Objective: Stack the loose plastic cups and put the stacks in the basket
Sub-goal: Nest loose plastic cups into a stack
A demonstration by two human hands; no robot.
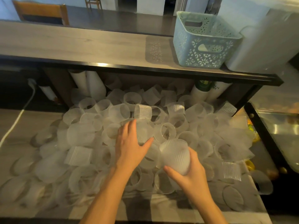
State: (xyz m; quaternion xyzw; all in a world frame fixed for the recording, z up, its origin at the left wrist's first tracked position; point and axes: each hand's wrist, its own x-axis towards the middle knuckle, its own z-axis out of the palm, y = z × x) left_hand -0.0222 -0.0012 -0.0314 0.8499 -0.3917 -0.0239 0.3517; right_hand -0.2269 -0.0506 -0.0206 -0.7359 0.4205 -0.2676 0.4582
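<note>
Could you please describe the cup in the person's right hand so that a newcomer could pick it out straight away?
Start at the pale blue basket on the raised shelf, then drop down to the heap of loose cups on the lower counter. Near its front edge, the right hand grips a frosted ribbed cup. Unlike its neighbours, it is lifted off the heap, mouth tilted away from the person.

L hand (129, 147) gripping ribbed cup (143, 135) in pile, R hand (191, 173) holding cup stack (175, 156), basket (203, 41) on shelf
</note>
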